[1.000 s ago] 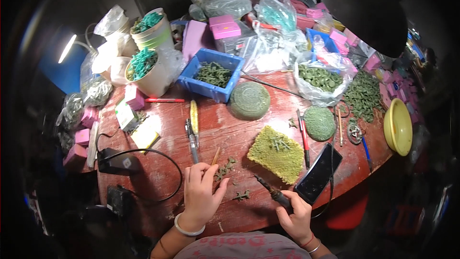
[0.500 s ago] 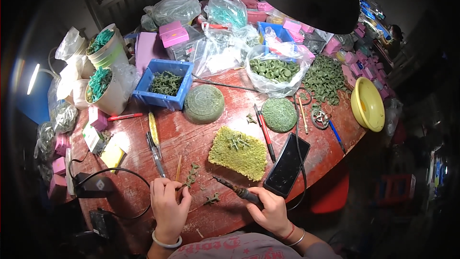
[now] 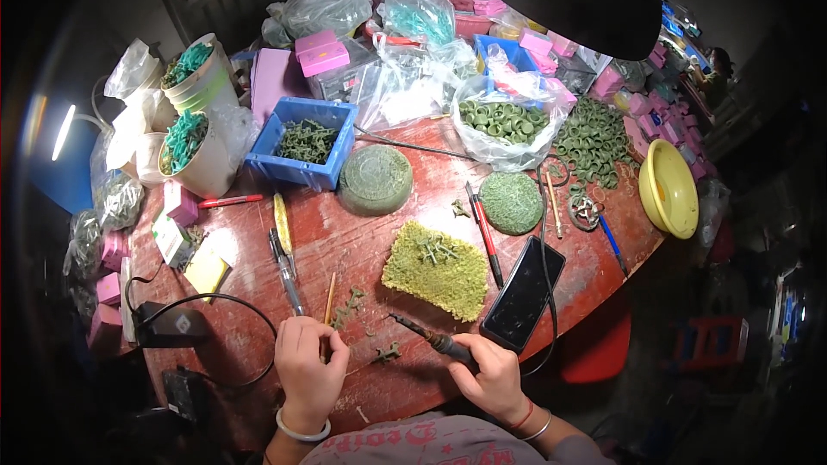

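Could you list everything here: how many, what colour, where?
table: one, red, central
rough block: one, yellow-green, centre
small branched pieces: several, green, front and on block
corded tool: one, dark, front centre
thin sticks: two or more, brownish, front and right
phone: one, black, right of block
discs: two, green, behind block
rings: many, green, heaped and bagged, back right
bowl: one, yellow, right
bins: two, blue, back
tubs: at least two, whitish, back left
pens: several, red, blue, scattered
boxes: many, pink, back and sides
plastic bags: several, clear, back
adapters: two, black, left
lamp-like shade: one, black, top right
left hand: one, bare, beside a stick
right hand: one, bare, gripping corded tool
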### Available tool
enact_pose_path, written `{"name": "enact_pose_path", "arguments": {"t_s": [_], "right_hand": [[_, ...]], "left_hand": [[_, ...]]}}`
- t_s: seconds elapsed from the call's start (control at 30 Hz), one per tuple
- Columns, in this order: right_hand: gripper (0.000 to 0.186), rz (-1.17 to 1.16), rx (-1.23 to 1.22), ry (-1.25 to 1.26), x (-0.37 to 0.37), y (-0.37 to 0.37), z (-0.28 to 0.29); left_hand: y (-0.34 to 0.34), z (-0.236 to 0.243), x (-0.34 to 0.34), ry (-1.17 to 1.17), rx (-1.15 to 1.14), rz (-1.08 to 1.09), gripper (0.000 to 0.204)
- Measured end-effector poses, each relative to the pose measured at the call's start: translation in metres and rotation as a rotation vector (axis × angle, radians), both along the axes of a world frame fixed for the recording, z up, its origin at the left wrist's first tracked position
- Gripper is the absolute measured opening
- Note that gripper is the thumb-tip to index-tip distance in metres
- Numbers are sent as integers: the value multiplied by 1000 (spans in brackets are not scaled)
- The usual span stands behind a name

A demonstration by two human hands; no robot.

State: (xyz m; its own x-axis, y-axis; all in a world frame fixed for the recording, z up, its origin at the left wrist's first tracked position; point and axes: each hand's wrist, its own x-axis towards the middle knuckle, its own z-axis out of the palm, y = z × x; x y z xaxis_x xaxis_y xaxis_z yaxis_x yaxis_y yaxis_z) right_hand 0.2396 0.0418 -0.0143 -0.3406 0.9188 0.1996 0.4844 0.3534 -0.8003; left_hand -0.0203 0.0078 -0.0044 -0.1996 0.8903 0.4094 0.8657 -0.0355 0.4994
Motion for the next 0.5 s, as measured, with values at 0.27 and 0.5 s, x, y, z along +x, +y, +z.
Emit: {"name": "enact_pose_path", "arguments": {"t_s": [0.27,0.5], "right_hand": [[26,-62,-38,16,5,1,4],[25,-50,-17,38,-1,2,1]], "left_hand": [[-5,12,2,-265,117,-143,19],[-16,5,2,-306,26,-235,21]]}}
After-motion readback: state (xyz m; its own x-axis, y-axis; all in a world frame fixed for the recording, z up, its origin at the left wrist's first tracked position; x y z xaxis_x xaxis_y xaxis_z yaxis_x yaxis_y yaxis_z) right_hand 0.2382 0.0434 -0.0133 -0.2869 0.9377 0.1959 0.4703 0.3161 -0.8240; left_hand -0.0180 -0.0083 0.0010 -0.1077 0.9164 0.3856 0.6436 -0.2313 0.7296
